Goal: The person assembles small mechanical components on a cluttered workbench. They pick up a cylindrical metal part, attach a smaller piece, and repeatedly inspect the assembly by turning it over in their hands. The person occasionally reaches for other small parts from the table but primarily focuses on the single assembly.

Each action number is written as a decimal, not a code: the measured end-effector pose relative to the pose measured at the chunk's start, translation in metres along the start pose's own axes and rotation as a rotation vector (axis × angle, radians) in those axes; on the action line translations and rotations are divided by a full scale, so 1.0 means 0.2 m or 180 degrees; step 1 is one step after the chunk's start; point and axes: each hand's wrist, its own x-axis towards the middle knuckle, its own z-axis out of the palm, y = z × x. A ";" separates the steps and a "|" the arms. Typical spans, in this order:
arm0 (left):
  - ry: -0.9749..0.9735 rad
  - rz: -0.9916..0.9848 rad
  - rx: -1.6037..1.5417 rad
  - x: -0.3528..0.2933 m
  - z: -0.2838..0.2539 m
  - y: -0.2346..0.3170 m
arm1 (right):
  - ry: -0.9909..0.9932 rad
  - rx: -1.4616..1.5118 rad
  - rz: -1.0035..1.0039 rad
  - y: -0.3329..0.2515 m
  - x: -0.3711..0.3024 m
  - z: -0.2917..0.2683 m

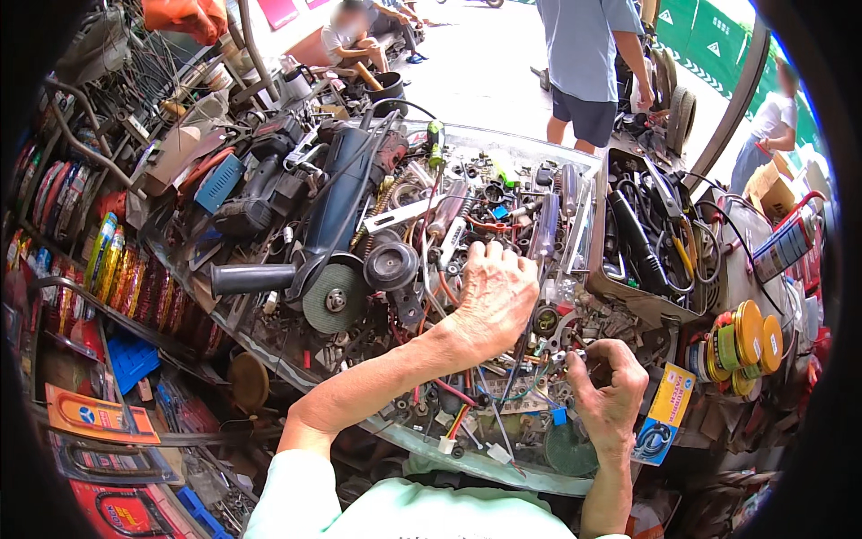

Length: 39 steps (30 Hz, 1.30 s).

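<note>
My left hand (496, 301) reaches over the middle of a workbench strewn with small parts. Its fingers are bent down and closed, with the tips hidden among the parts. My right hand (611, 391) is near the bench's right side, thumb and forefinger curled close together; anything between them is too small to make out. Just left of that thumb lies a grey metal bracket-like piece (562, 332). An angle grinder (337, 202) with a disc (334, 298) lies left of my left hand, beside a round black part (391, 266). Loose wires (460, 418) run below my left wrist.
A metal box (642, 292) of cables and tools stands at the right, near a spray can (783, 247) and stacked round tins (747, 334). Left are a cordless drill (251, 202) and packaged goods (103, 418). A standing person (584, 63) is beyond the bench's far edge.
</note>
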 end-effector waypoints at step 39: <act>-0.0818 0.0528 -0.1172 -0.20 -0.32 -0.49 | -0.0459 -0.0438 -0.0476 0.01 0.01 -0.01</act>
